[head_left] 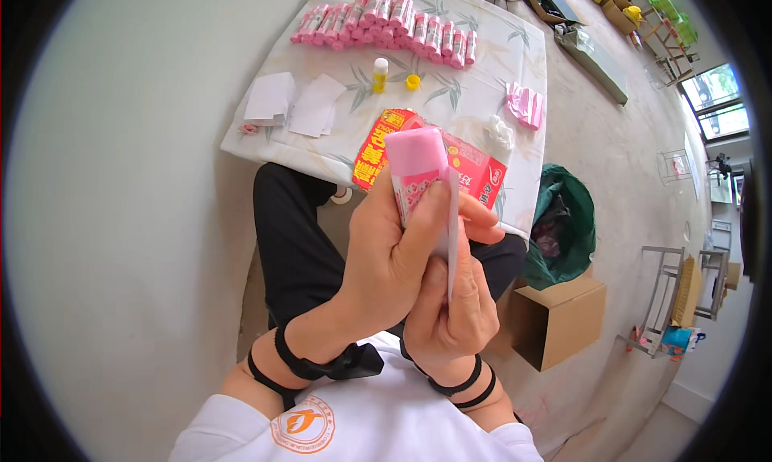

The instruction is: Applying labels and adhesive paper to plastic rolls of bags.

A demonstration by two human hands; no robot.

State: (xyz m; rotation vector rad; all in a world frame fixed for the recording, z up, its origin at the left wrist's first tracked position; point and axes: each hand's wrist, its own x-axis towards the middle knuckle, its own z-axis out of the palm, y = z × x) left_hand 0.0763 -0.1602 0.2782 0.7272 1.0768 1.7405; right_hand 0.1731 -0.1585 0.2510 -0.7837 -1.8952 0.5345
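Pink film roll [416, 150], one, raised before the table [490, 68], clasped in the left hand [382, 249]; white paper strip [453, 237] alongside, pinched by the right hand [460, 317]. Hazard: uneven tension (thin stock, apparently) could crease or skew the strip.

Print on the packaging, the rolls and a shirt.
From where I stand, the boldest lettering is on the red-and-yellow packaging [371, 158] lying on the surface [261, 147]: big characters at its left end, smaller dark ones toward the right. The raised pink roll [416, 150] has a printed label [412, 190], partly covered. The piled pink rolls [378, 28] bear labels too small to read, and the white shirt [233, 430] has an orange round emblem [303, 424] ringed with tiny lettering.
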